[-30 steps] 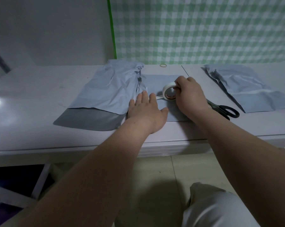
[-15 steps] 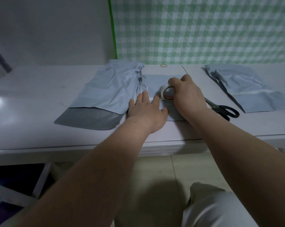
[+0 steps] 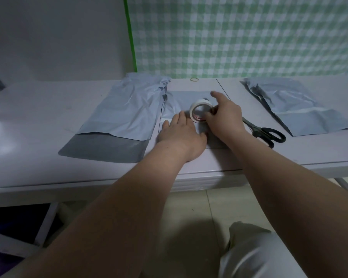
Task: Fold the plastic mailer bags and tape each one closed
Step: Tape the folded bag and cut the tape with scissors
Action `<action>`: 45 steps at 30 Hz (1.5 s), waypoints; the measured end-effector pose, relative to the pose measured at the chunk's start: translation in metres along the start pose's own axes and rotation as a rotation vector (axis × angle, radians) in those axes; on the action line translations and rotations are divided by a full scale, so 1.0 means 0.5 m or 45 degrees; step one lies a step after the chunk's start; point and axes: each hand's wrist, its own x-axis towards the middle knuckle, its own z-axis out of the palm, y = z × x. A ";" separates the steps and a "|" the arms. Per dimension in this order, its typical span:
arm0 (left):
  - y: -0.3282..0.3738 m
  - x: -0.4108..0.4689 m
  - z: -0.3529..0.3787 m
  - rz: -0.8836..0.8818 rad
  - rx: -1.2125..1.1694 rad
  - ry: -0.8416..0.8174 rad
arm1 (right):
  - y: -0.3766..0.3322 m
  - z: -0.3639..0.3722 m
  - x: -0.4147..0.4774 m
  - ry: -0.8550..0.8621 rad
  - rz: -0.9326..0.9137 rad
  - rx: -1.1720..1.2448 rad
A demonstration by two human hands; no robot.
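**Right hand holds the tape on the folded bag, left hand presses flat**

Both bare forearms reach forward over the near edge of the table (image 3: 38,127) and meet at its middle. The left hand (image 3: 181,135) lies palm down, fingers straight and close together, pressing on the folded bag (image 3: 181,99). Its fingertips point away from the person and end just short of the tape roll (image 3: 201,101).

The right hand (image 3: 225,117) grips that roll from its right side. The thumb and curled fingers wrap its rim, while the index finger sticks out straight beyond the roll, free of it. The roll stands on edge on the folded bag, its open middle facing the person. It sits directly ahead of the left fingertips and touches the right palm side. Whether a strip of tape is already pulled off cannot be told.

The count runs like this. There is one white tape roll, in the grip. One folded bag lies under both hands. One long bag (image 3: 125,113) with a darker flap lies just left of the left hand, its edge beside the folded one. A crumpled pile of bags (image 3: 293,111) lies well right of the right hand, and how many it holds cannot be told. One pair of scissors (image 3: 259,131) lies just behind the right wrist, between it and that pile. One rubber band (image 3: 194,79) lies beyond the roll, near the checked cloth.
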 end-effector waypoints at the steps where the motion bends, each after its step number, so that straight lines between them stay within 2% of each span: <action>1: 0.002 -0.001 0.000 -0.005 0.012 0.004 | 0.003 -0.001 0.004 0.005 0.006 -0.019; 8: 0.000 -0.002 -0.004 -0.011 0.011 -0.043 | 0.008 -0.012 0.007 0.018 -0.107 -0.098; 22: 0.004 -0.007 -0.007 -0.029 0.022 -0.073 | 0.001 -0.047 -0.012 0.027 -0.024 -0.178; 32: 0.011 -0.015 -0.004 -0.043 -0.017 0.014 | 0.013 -0.037 -0.016 0.009 -0.067 -0.328; 38: 0.033 -0.013 -0.001 0.030 -0.101 -0.002 | 0.006 -0.028 -0.018 -0.024 -0.126 -0.330; 45: 0.034 -0.009 0.010 0.032 -0.030 0.018 | 0.014 -0.020 -0.016 -0.038 -0.183 -0.318</action>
